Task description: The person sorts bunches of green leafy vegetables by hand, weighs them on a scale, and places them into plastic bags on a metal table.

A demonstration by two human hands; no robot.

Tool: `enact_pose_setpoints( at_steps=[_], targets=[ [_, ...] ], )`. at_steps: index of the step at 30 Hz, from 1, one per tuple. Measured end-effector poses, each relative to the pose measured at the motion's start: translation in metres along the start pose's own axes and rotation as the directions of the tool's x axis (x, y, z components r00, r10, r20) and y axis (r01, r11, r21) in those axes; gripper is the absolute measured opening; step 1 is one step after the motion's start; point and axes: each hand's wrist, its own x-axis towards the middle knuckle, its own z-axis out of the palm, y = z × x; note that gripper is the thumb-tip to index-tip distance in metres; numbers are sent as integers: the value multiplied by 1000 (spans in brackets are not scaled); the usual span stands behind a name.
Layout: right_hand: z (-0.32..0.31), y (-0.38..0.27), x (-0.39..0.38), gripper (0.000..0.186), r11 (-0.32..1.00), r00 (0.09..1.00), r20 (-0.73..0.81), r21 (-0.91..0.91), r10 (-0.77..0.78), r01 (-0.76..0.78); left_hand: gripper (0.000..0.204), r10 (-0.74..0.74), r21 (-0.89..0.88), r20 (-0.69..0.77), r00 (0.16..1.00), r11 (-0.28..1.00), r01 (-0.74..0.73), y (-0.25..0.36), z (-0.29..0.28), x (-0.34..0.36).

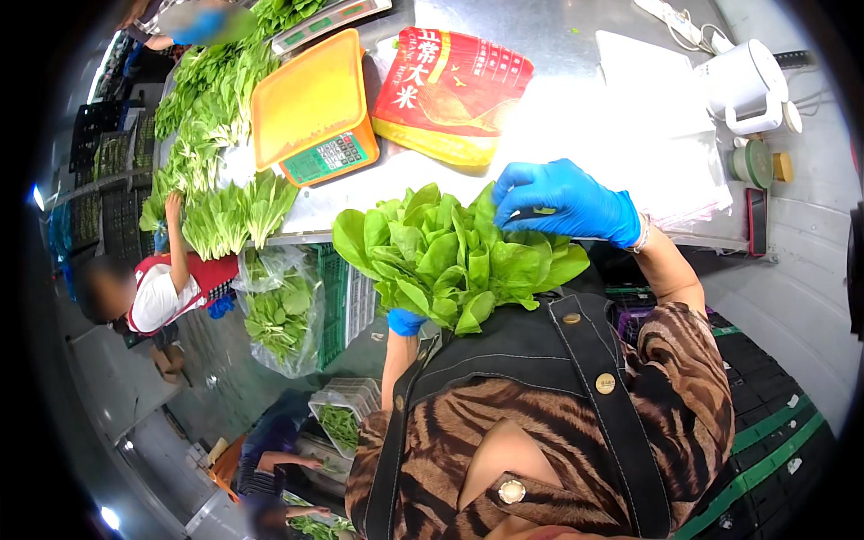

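Note:
A large bunch of leafy greens [441,252], with broad, bright green leaves, is held up in front of my chest at the table's near edge. My left hand [406,322], in a blue glove, is under the bunch and supports it; leaves hide its fingers. My right hand [569,202], also blue-gloved, reaches over the bunch's upper right. Its fingers curl in, and the thumb and fingertips close on a leaf at the top. Beyond the bunch, an orange weighing scale [310,103] and a red and yellow plastic bag [454,94] rest on the metal table [558,22].
Piled greens [216,126] line the table's left side. A clear bag of greens [283,310] and a green crate [333,306] stand below. White plastic sheets [661,135], a white kettle [742,85] and tape rolls [751,164] are at right. Other people work at left.

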Motion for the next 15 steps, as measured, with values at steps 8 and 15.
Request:
enact_pose_setpoints(
  at_steps=[8,15],
  targets=[
    [5,3,5,12,991,995,91,-121,-49,60,52,-23,-37,20,1000,999,23,-4,0,-5],
    [-1,12,2,6,988,959,-281,151,27,16,51,-44,-74,47,998,996,47,-8,2,-12]
  ],
)
